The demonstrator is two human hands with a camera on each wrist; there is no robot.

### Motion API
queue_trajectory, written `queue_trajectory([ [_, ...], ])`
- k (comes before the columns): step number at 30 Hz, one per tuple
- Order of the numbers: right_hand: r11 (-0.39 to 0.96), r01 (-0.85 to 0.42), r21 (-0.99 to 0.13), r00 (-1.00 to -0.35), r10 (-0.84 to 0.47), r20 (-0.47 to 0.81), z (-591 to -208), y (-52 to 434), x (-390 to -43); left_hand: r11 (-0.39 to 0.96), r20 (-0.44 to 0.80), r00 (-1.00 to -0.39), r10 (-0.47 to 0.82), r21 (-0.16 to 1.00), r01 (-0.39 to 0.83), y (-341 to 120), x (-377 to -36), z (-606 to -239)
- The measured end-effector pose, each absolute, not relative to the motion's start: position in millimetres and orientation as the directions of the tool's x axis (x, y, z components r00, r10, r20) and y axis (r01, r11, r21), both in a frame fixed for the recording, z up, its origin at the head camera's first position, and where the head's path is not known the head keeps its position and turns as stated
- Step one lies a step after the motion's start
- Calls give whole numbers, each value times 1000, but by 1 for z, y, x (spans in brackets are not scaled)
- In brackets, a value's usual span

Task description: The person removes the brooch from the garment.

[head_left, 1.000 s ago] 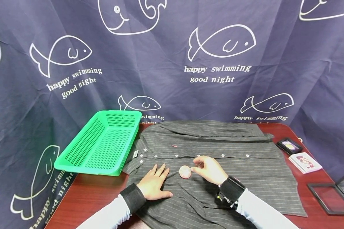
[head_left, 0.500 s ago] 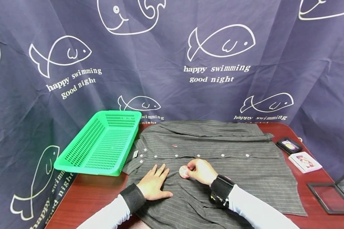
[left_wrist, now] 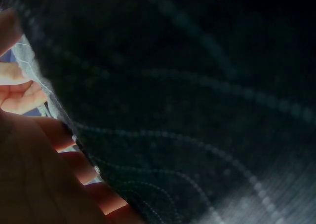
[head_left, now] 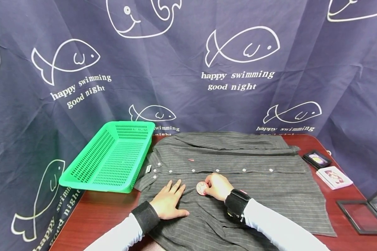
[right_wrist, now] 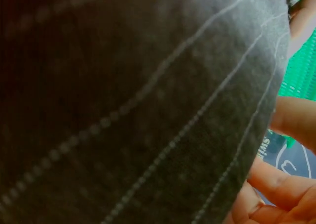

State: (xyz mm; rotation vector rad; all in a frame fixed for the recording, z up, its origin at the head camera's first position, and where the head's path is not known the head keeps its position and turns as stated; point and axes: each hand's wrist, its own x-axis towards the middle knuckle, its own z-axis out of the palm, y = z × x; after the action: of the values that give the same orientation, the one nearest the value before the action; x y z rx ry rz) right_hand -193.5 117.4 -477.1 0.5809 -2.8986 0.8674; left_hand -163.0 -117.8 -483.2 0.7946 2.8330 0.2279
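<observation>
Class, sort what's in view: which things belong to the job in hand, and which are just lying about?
Seemingly in the job:
Dark striped shirt, spread out, left grip flat on it
Round pinkish disc on the shirt, right grip at its edge

Seemingly just lying about:
Green basket
Small black case
White square item with a red picture
Open black frame

Dark cloth with pale dotted stripes fills most of the right wrist view, blurred and bulging close to the lens, brighter toward the top. Past its edge at lower right, the grip of the right hand shows in part, its digits set apart, with blue fabric bearing white lettering and lines behind, and a green basket above.
</observation>
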Motion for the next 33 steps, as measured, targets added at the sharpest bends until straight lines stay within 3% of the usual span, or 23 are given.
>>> queue_trajectory([
  [21, 762, -320, -564, -943, -311, 115, -480, 119, -195, 841, -138, -838, 528, 217, 495, -116, -165, -482],
  [28, 752, -350, -559, -934, -325, 148, -479, 121, -196, 825, -130, -833, 538, 283, 488, -110, -169, -476],
  [33, 743, -364, -561, -929, -330, 165, -477, 122, -196, 815, -118, -821, 558, 265, 516, -103, -174, -477],
])
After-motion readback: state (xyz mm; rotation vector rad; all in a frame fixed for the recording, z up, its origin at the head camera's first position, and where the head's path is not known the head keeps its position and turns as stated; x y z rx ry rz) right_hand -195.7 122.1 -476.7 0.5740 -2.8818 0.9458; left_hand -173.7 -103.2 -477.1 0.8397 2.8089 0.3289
